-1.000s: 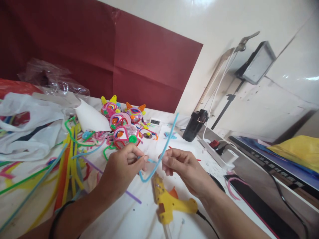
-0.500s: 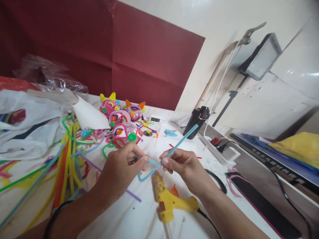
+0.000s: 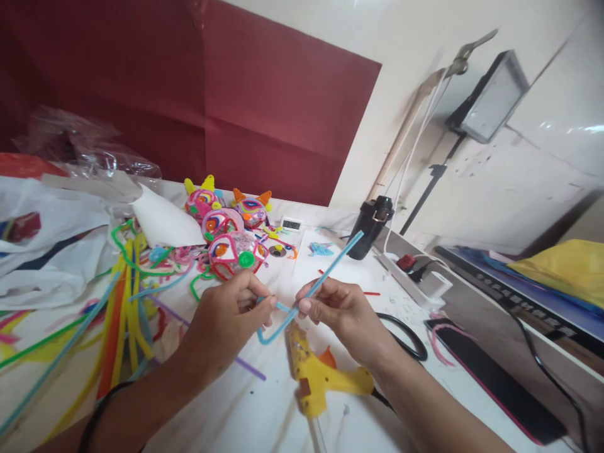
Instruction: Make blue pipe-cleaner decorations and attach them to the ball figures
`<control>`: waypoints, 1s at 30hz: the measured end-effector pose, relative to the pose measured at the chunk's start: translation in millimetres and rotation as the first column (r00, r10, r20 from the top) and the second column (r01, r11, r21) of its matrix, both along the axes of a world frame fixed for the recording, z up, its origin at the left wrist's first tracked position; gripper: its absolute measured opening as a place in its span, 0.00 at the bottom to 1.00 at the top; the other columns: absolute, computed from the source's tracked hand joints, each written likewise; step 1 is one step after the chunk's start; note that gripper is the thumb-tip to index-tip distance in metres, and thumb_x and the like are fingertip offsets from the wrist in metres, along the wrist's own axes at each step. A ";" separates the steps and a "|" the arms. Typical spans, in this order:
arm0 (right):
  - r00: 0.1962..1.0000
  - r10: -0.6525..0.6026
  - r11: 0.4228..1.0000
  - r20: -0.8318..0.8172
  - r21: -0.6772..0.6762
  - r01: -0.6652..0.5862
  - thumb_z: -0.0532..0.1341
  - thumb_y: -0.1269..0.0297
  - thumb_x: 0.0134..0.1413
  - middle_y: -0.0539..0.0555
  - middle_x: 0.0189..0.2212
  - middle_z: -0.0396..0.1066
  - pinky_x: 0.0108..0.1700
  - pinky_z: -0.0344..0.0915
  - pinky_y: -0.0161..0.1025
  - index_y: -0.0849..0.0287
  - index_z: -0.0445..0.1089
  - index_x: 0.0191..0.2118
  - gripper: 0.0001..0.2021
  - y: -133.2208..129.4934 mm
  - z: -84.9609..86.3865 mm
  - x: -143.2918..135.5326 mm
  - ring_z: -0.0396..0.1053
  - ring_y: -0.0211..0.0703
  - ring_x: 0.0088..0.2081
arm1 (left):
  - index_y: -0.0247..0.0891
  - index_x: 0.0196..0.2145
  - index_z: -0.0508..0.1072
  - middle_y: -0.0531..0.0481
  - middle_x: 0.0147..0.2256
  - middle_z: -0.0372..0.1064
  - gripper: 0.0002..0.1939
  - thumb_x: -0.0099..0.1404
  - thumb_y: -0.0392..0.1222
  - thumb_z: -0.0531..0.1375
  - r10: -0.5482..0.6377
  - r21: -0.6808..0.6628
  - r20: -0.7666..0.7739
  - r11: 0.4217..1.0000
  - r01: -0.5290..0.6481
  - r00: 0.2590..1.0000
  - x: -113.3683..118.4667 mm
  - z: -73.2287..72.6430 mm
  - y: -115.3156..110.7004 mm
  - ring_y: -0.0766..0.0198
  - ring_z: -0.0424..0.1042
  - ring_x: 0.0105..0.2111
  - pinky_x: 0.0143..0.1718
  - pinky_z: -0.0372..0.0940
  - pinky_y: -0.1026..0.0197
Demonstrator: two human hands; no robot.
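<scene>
Between my hands is a light blue pipe cleaner (image 3: 333,264), folded back on itself at its lower left into a narrow bend. My left hand (image 3: 236,318) pinches the short bent end between thumb and fingertips. Farther along, where the short end meets the long part, my right hand (image 3: 337,311) grips it; the free end sticks up to the right. Below the hands a yellow glue gun (image 3: 321,377) lies on the white table, with a clear glue stick at its back. Behind my left hand sits a decorated ball (image 3: 236,255) with a green nose.
Loose pipe cleaners (image 3: 125,314) in several colours cover the left side beside white plastic bags (image 3: 51,233). More decorated balls (image 3: 252,207) and a small timer (image 3: 291,224) stand at the back. A black bottle (image 3: 371,226), power strip (image 3: 415,283) and lamp (image 3: 495,97) are on the right.
The view has shifted slightly, so everything sits a little farther left. My right hand has slid a little closer to my left; both keep their hold on the pipe cleaner.
</scene>
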State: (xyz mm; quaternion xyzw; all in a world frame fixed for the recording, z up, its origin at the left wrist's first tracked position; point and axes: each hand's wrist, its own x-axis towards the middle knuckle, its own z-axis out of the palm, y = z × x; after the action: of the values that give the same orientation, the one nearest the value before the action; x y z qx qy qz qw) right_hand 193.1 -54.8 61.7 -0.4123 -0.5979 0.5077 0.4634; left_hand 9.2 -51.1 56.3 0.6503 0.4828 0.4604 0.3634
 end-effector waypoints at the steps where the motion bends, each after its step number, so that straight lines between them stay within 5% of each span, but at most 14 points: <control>1: 1.000 0.000 1.000 0.003 -0.001 0.000 0.69 0.56 0.41 0.49 0.22 0.68 0.27 0.57 0.33 0.61 0.71 0.29 0.14 0.2 0.0 -0.3 0.62 0.35 0.24 | 0.41 0.24 0.65 0.55 0.18 0.72 0.06 0.54 0.41 0.60 -0.001 -0.001 0.002 1.000 0.001 1.000 0.0 0.3 0.0 0.62 0.73 0.21 0.23 0.63 0.66; 30: 0.998 0.048 0.999 -0.034 0.023 -0.047 0.66 0.51 0.43 0.48 0.21 0.68 0.28 0.60 0.33 0.60 0.62 0.29 0.18 1.5 -0.8 -5.7 0.66 0.35 0.24 | 0.40 0.24 0.64 0.55 0.18 0.72 0.07 0.54 0.42 0.60 -0.025 -0.025 0.003 0.999 0.025 1.000 -0.4 -0.6 0.3 0.64 0.71 0.20 0.24 0.63 0.65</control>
State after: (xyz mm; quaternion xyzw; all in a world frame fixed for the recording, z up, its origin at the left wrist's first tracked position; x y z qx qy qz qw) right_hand 187.4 -53.3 60.9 -0.3840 -0.6050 0.5188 0.4662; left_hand 8.8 -50.8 55.6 0.6510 0.4800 0.4505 0.3779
